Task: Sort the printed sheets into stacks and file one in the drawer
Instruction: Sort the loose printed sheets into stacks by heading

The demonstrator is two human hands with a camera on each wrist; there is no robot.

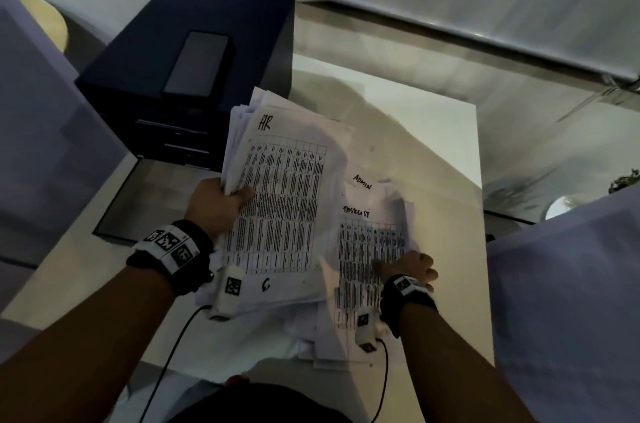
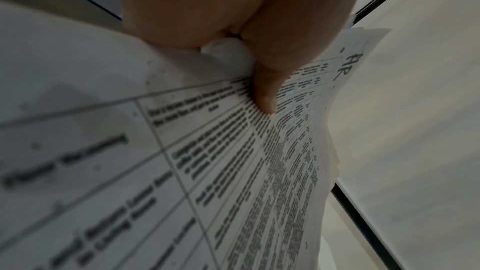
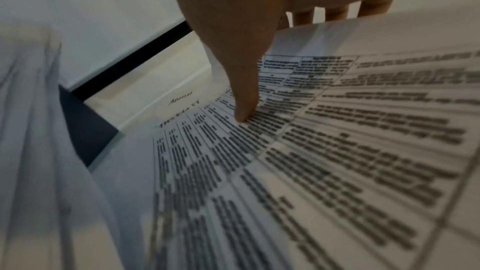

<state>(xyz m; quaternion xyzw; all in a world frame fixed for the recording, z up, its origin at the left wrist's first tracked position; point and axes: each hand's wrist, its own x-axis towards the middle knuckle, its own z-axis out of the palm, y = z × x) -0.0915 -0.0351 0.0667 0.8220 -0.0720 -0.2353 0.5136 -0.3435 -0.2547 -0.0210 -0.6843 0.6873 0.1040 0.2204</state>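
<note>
My left hand [image 1: 221, 201] grips a thick bundle of printed sheets [image 1: 284, 201] by its left edge, thumb on top; the top sheet is marked "AR" by hand. The left wrist view shows the thumb [image 2: 265, 93] pressed on that bundle [image 2: 233, 171]. My right hand [image 1: 408, 266] pinches the right edge of a printed sheet [image 1: 367, 249] lying on the white table [image 1: 450, 145], thumb [image 3: 244, 98] on top and the other fingers under the edge. That sheet [image 3: 311, 151] carries handwriting at its top. A page marked "ADMIN" [image 1: 363, 182] lies behind it. A dark blue drawer unit [image 1: 180, 83] stands at the left.
A dark phone-like slab [image 1: 197, 64] lies on top of the drawer unit. More loose sheets [image 1: 311, 336] are piled at the table's near edge. A flat dark-framed tray or open drawer [image 1: 149, 201] sits below the unit. Cables run from both wrist cameras. A plant [image 1: 623, 180] stands at the right.
</note>
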